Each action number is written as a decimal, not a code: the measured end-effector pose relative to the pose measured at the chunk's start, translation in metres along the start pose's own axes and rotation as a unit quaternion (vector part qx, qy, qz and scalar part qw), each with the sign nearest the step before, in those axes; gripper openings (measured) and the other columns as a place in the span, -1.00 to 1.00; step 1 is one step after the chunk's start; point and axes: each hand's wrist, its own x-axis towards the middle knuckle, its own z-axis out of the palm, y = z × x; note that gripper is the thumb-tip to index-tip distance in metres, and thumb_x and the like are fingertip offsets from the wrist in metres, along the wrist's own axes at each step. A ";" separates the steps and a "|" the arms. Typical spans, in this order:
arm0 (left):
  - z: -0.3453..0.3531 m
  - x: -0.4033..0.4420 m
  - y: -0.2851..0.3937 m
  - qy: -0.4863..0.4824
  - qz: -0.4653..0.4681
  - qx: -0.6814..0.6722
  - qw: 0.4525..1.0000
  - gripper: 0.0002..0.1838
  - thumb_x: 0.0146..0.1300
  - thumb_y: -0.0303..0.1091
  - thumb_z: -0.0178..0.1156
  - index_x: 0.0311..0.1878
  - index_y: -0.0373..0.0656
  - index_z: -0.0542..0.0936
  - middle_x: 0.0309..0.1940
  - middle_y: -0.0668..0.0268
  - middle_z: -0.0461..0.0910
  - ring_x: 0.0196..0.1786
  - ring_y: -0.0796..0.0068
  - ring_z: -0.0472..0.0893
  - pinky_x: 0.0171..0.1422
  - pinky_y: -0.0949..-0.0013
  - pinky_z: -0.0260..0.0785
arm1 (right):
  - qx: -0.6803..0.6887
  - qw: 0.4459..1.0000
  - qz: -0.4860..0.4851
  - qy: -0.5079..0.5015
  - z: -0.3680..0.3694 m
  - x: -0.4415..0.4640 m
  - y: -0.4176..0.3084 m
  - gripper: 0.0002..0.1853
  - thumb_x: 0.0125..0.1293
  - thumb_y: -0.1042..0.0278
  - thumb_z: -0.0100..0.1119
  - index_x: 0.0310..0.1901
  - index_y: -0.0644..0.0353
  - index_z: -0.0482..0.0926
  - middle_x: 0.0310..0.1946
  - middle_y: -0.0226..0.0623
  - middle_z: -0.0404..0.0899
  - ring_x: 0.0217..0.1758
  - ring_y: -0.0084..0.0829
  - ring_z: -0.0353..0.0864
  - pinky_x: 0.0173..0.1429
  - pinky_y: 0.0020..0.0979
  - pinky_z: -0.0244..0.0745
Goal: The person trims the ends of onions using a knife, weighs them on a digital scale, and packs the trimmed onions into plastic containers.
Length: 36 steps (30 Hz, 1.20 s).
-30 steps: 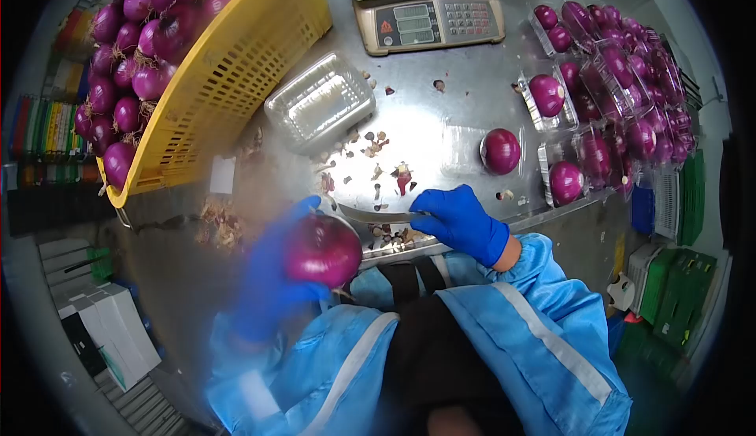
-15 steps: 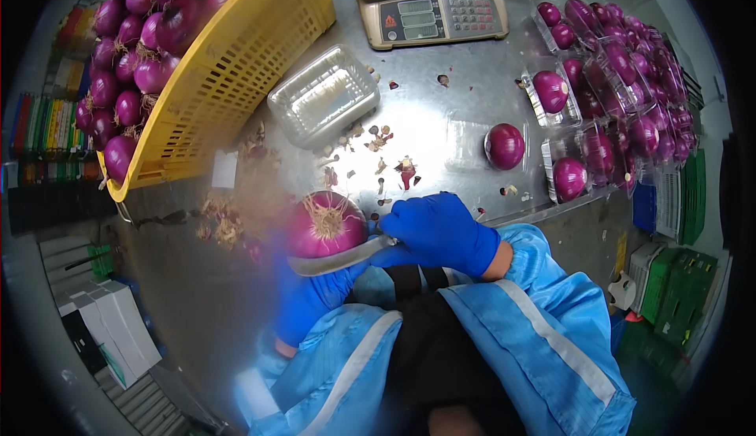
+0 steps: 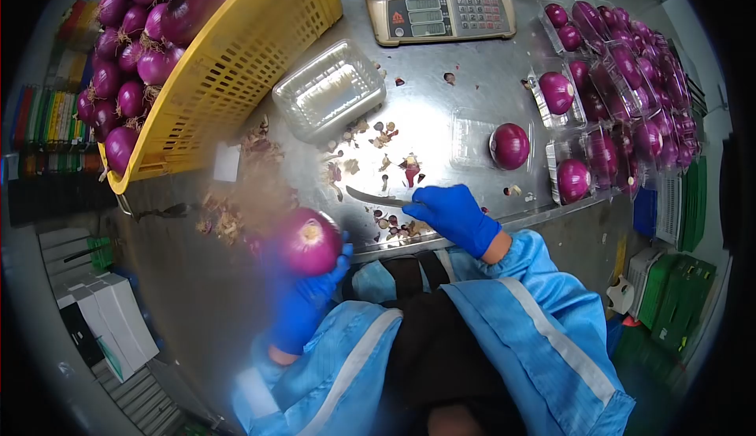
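My left hand, in a blue glove, grips a large red onion near the table's front edge. The onion's pale cut root end faces up, with no root hairs on it. My right hand, also gloved in blue, is closed around the handle of a knife. Its curved blade points left, above the metal table and apart from the onion. Onion trimmings lie on the table below the blade. Part of my left hand is blurred by a smear in the view.
A yellow crate of onions with roots leans at the left. Clear plastic trays lie on the metal table; one at right holds an onion. A scale stands at the back. Packed onions are stacked at right.
The onion's root tuft has been cut off, leaving a pale end. My right hand has moved the knife away from the onion, up and to the right.
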 end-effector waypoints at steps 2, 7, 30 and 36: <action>-0.009 -0.004 0.009 0.009 0.033 0.049 0.998 -0.10 0.15 0.16 0.27 0.40 -0.19 0.18 0.30 -0.19 0.24 0.25 -0.23 0.37 0.18 -0.11 0.45 | 0.174 0.978 0.094 -0.058 -0.004 -0.002 -0.015 -0.72 0.20 -0.02 0.30 -0.25 -0.01 0.66 -0.55 -0.30 0.60 -0.49 -0.34 0.63 -0.36 -0.37 0.50; -0.008 0.001 0.002 0.007 0.259 0.467 0.845 0.04 -0.05 -0.36 0.52 0.46 -0.07 0.09 0.30 0.10 0.27 0.28 0.13 0.42 0.30 0.02 0.39 | 0.244 0.969 0.017 0.039 -0.005 0.019 -0.052 -0.59 0.15 0.07 0.39 -0.01 0.06 0.62 -0.38 -0.31 0.64 -0.36 -0.37 0.66 -0.21 -0.41 0.56; 0.046 0.086 -0.054 -0.172 0.299 0.800 0.491 0.00 -0.31 -0.40 0.48 0.35 -0.21 0.27 0.29 0.15 0.34 0.32 0.20 0.37 0.42 0.21 0.24 | 0.221 0.902 0.226 0.295 -0.015 -0.085 -0.003 -0.61 0.17 0.30 0.39 0.04 0.15 0.61 -0.08 -0.25 0.67 -0.05 -0.43 0.65 0.04 -0.42 0.51; 0.101 0.170 -0.145 -0.289 0.299 0.883 0.217 -0.02 -0.31 -0.36 0.47 0.34 -0.13 0.32 0.29 0.08 0.33 0.29 -0.02 0.34 0.37 0.06 0.22 | 0.032 0.847 0.297 0.439 -0.047 -0.117 0.082 -0.30 0.16 0.36 0.37 0.35 0.18 0.33 0.22 -0.17 0.47 0.01 -0.44 0.59 0.03 -0.43 0.54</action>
